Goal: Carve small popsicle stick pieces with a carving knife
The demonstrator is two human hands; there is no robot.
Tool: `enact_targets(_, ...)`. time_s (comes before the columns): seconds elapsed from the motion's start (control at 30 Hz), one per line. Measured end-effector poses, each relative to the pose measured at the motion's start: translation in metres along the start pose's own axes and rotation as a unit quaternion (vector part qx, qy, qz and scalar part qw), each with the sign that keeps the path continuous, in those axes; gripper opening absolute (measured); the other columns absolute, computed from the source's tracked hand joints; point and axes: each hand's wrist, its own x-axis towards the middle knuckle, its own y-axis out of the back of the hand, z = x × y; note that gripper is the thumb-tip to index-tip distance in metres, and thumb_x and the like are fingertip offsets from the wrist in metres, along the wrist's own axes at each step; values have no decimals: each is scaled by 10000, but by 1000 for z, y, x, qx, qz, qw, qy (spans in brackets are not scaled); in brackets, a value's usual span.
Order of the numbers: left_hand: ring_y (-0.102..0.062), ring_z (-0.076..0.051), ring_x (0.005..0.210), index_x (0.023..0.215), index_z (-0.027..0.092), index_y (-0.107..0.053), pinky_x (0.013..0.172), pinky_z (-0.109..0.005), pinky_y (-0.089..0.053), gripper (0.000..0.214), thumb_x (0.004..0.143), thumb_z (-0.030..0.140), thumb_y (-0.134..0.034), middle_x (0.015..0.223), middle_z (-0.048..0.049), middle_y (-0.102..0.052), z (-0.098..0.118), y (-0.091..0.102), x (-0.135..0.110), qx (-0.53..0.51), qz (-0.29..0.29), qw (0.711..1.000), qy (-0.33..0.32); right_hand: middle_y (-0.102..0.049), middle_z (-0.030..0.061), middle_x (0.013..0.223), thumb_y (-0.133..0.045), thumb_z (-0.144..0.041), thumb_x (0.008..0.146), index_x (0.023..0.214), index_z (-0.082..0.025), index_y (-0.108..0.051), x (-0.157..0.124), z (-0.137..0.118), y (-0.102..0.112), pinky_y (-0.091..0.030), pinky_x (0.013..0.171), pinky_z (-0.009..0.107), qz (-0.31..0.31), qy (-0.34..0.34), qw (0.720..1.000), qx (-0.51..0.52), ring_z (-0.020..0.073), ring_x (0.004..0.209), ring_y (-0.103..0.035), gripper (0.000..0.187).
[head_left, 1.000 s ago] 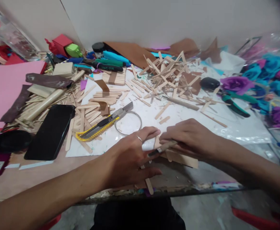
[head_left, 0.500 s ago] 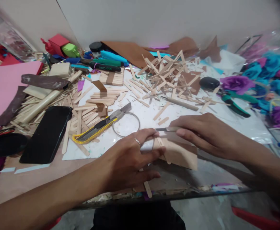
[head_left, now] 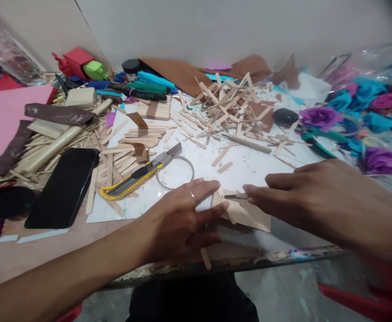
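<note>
My left hand (head_left: 182,214) has its fingers spread over a popsicle stick (head_left: 228,210), with fingertips resting at the stick's upper part. The stick lies across a thin wooden board (head_left: 253,217) near the table's front edge. My right hand (head_left: 303,201) is closed on a slim craft knife (head_left: 238,196), its metal tip pointing left at the stick. Whether tip and stick touch I cannot tell. Another popsicle stick (head_left: 205,258) pokes out below my left hand, close to the edge. Left of my hands lie a yellow box cutter (head_left: 132,179) and a metal ring (head_left: 175,172).
Behind is a heap of popsicle sticks (head_left: 229,103) on white paper (head_left: 129,210). A slim tool (head_left: 248,143) lies before it. A black phone (head_left: 63,188) is at left; green-handled pliers (head_left: 317,144) and purple paper flowers (head_left: 321,118) are at right.
My right hand has turned and shifted to the right, and the knife tip has moved slightly down and right. My left hand stays on the popsicle stick.
</note>
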Motion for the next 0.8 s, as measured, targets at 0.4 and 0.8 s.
enact_targets(0.4,-581,-390,1414,1431,107,-607,1222,-567,-456,528,1054,470,-538,1490,-246,-565,2,5,4,21,-8,999,-36,-589,29,603,-514,-158,1007,857,-206,-723,20,5,6,-155,520,371,-85,80,993,-16,140,456,-379,261)
enact_targets(0.8,-559,-348,1449,1399,98,-625,1252,-512,-436,528,1063,496,-539,1463,-218,-613,4,8,8,40,-1,998,-45,-760,44,930,-498,-335,1117,1220,-187,-706,-8,31,-60,-389,655,291,8,65,992,109,156,718,-676,275)
